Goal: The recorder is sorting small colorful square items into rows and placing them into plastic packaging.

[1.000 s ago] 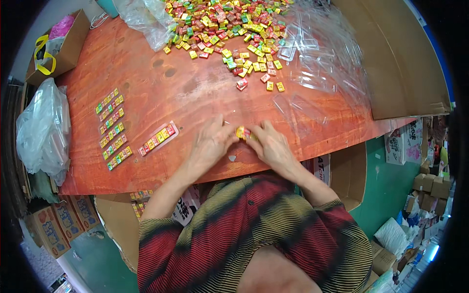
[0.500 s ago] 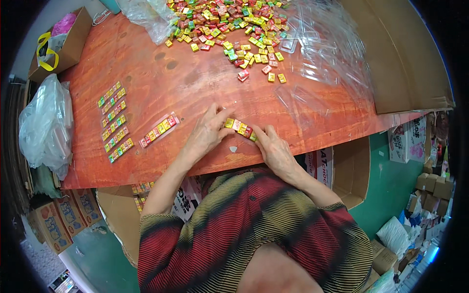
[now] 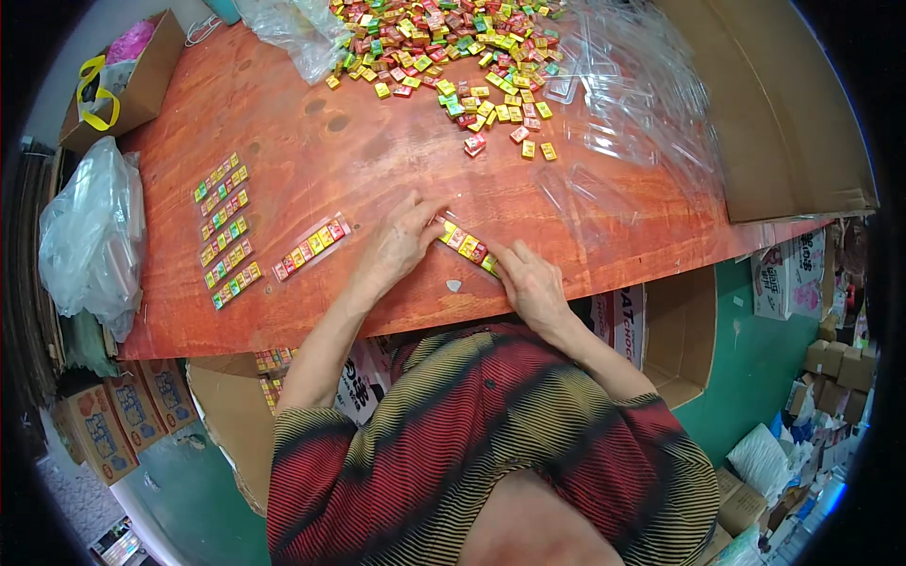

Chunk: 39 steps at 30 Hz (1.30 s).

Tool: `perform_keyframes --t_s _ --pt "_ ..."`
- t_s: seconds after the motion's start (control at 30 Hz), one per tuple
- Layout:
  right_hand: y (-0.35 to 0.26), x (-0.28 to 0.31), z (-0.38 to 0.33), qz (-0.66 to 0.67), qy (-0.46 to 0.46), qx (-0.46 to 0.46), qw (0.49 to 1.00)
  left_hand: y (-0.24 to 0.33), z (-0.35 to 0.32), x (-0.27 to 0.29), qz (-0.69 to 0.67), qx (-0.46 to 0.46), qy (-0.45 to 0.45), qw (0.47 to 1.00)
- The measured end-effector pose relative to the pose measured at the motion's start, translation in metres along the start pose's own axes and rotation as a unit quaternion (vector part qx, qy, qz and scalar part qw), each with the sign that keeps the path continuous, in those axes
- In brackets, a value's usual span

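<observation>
A slanting row of small yellow and red candy boxes (image 3: 465, 244) lies on the red wooden table in front of me. My left hand (image 3: 401, 238) closes its thumb and fingers round the far left end of the row, hiding part of it. At the near right end, my right hand (image 3: 530, 283) presses its fingers and thumb against the last box. To the left lies a clear plastic tray (image 3: 311, 248) filled with a similar row. Farther left, several filled rows (image 3: 225, 228) are lined up one behind another.
A large heap of loose small boxes (image 3: 444, 47) covers the far middle. Clear plastic trays (image 3: 628, 104) are piled beside it, against a cardboard box (image 3: 783, 113). A plastic bag (image 3: 92, 241) sits at the left edge. Near my right hand lies a small pale scrap (image 3: 453, 286).
My left hand has moved slightly up along the far left end of the row, and the row looks longer and straighter between my hands. My right hand stays at its end.
</observation>
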State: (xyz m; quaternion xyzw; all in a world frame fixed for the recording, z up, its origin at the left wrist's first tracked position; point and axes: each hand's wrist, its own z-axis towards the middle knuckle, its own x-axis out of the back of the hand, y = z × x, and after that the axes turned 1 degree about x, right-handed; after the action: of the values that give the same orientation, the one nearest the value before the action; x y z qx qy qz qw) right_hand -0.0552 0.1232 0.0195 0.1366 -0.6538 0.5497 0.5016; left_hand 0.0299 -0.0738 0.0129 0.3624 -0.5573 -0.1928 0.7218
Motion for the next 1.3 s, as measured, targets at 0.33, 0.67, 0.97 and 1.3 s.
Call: perform_keyframes --t_s 0.33,0.67,0.97,1.3 --pt "-0.001 -0.004 -0.001 -0.118 -0.049 0.127 0.984 0.006 -0.022 -0.022 0.220 -0.113 0.009 0.969" --pt "0.014 -0.007 -0.009 -0.123 -0.150 0.114 0.974 0.017 -0.043 -0.028 0.257 -0.054 -0.068 0.962" --pt "0.005 -0.009 0.010 -0.059 -0.143 0.124 0.980 0.012 -0.046 -0.028 0.241 -0.028 -0.049 0.969" --pt "0.000 -0.008 0.008 -0.135 -0.181 0.111 0.968 0.012 -0.047 -0.028 0.238 -0.023 -0.046 0.970"
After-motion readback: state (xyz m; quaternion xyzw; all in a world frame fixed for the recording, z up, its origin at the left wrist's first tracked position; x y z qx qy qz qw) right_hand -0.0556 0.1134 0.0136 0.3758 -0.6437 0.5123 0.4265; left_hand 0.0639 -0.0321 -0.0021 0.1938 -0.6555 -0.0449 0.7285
